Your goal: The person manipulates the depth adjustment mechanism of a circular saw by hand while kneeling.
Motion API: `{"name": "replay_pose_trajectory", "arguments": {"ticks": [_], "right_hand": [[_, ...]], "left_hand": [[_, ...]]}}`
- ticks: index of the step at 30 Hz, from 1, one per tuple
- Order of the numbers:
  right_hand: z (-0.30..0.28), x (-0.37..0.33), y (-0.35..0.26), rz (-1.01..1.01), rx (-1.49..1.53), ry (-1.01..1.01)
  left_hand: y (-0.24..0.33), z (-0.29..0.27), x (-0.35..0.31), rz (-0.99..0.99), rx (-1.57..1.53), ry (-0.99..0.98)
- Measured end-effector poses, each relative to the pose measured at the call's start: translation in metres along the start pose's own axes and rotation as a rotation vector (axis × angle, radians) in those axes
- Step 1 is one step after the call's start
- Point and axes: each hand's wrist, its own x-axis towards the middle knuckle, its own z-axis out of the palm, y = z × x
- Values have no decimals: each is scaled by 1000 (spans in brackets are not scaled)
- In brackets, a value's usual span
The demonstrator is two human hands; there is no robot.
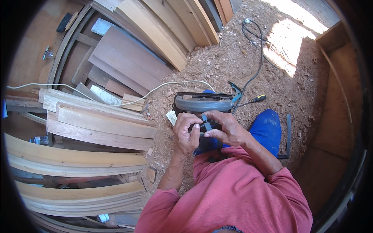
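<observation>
Head view: two bare hands, one small dark grey part (pixel 207 125) between them, one power tool with a curved grey guard (pixel 204 105), one screwdriver (pixel 258 98) with yellow-and-black handle, one dark L-shaped bar (pixel 288 134), two cords, one black (pixel 260 50) and one white (pixel 167 83); planks (pixel 105 123) overlap too much for a firm count. Ground (pixel 299 105) is brown, littered with wood shavings and chips; a bright patch of sunlight falls at upper right. Wood stacks fill the left side and top, a large brown panel (pixel 330 116) stands along the right. Dark part is short, blocky, angular, matte-looking; fingers hide some of it, exact kind unclear. It's held up in front of the pink-red shirt (pixel 241 190), on the near side of the power tool as seen from above; whether it touches the tool, can't tell. Left hand (pixel 185 132) pinches the part's left end, thumb against fingers; right hand (pixel 230 128) grasps its other side between thumb and forefinger. Power tool sits just beyond the hands, by the blue trousers (pixel 268 126); screwdriver lies right of it, L-shaped bar right of the knee.
</observation>
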Motion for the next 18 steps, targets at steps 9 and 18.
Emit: {"name": "replay_pose_trajectory", "arguments": {"ticks": [9,18], "right_hand": [[1,-1,-9,24,-93,41],[2,-4,-11,30,-112,24]], "left_hand": [[1,-5,2,14,-31,-44],[-8,-15,1,-128,-185,-161]]}}
